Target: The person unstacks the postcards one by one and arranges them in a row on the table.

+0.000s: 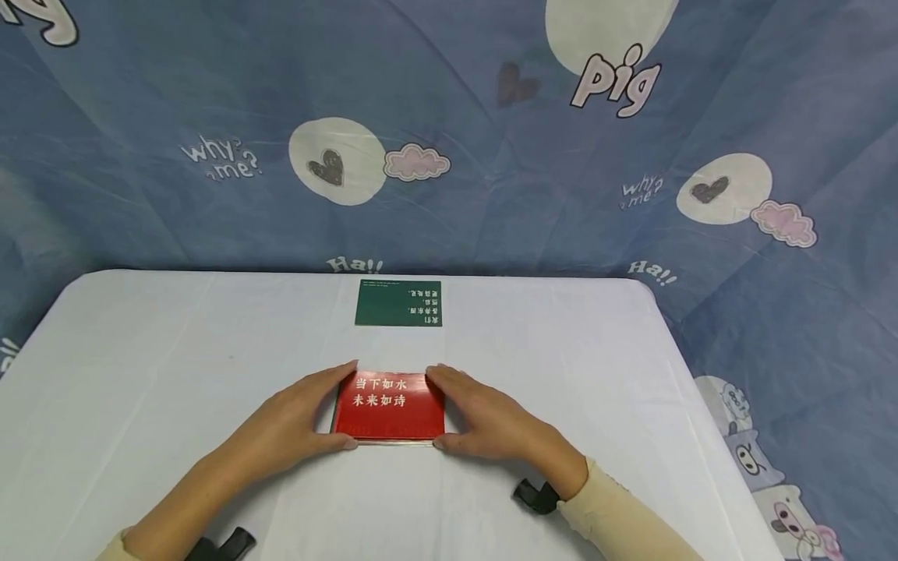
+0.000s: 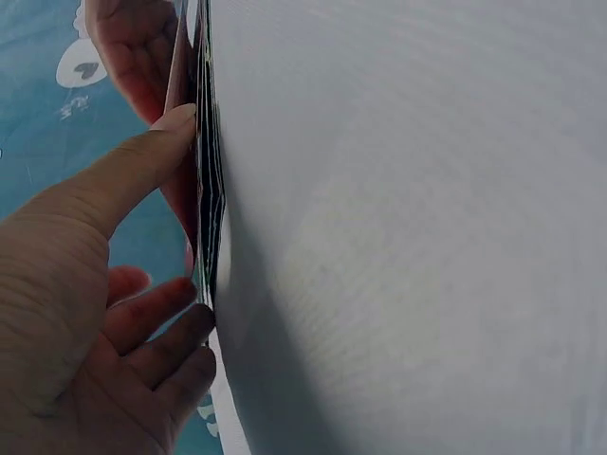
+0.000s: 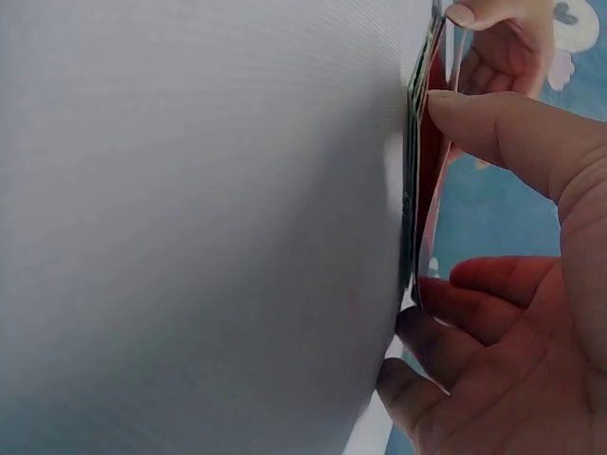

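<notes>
A small stack of cards lies at the middle of the white table, its top card red with white Chinese characters. My left hand grips the stack's left side, thumb at the near corner and fingertips at the far corner. On the opposite side my right hand holds it the same way. Several thin card edges show layered in the left wrist view. From the right wrist, the red top card bows slightly away from the cards under it.
A green card with white characters, upside down to me, lies near the table's far edge. White cloth covers the table. Behind it hangs a blue printed curtain. Black straps with small devices sit at the wrists.
</notes>
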A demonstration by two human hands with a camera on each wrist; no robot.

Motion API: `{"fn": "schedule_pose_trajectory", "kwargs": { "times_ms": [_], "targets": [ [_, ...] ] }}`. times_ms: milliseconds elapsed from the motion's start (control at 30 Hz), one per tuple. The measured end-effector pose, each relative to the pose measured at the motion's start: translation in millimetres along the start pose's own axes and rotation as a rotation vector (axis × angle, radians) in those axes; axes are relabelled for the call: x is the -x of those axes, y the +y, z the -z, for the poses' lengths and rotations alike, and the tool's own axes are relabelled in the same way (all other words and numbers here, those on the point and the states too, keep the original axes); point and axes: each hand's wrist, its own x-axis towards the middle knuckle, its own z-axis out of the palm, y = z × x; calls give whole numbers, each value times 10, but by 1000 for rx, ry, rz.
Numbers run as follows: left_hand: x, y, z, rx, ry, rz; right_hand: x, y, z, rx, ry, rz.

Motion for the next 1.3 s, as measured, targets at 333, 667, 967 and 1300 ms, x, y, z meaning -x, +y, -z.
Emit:
{"fn": "schedule_pose_trajectory", "kwargs": {
  "times_ms": [333,667,967,1300],
  "targets": [
    [2,4,5,-17,5,-22,0,-49,11,-5,-15,-39],
    [-16,50,44,-12,18,-46,0,-61,70,16,39,-38],
    [-32,67,43,-6,21,-71,3,-47,143,-17,40,-60],
    [-110,86,20,-8,23,-68,9,9,197,-11,71,-36]
  ]
}}
